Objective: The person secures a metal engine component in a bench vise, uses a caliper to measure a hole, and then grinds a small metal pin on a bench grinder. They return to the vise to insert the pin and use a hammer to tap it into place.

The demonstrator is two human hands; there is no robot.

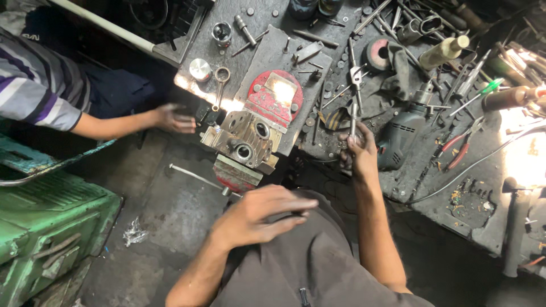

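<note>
Gripping: the right hand (359, 152) has its fingers wrapped tight around the lower end of a slim steel tap wrench (354, 102), whose shaft runs up toward 12 o'clock across the bench.
Left hand: the left hand (259, 213) hovers flat at 6 o'clock of the vise, fingers together and stretched out, clamped on nothing.
Tool: the tap wrench is thin, grey and dull-shiny, with a short crossbar near its upper end; it lies at 3 o'clock of the red vise.
Vise: a red vise (267, 113) with chipped paint holds a cast aluminium engine block (242, 136), pale, ribbed and bored with round holes.
Bench: the workbench (421, 170) is dark, oily metal, strewn with washers and bits.
Drill: a grey electric drill (401, 133) lies just beside the right hand at 3 o'clock.
Pliers: red-handled pliers (458, 149) lie farther out at 3 o'clock.
Co-worker: another person's hand (173, 118), below a striped sleeve, reaches in at 9 o'clock of the block; its grip is blurred and cannot be told.
Crate: a green metal crate (45, 227) sits at 8 o'clock.
</note>
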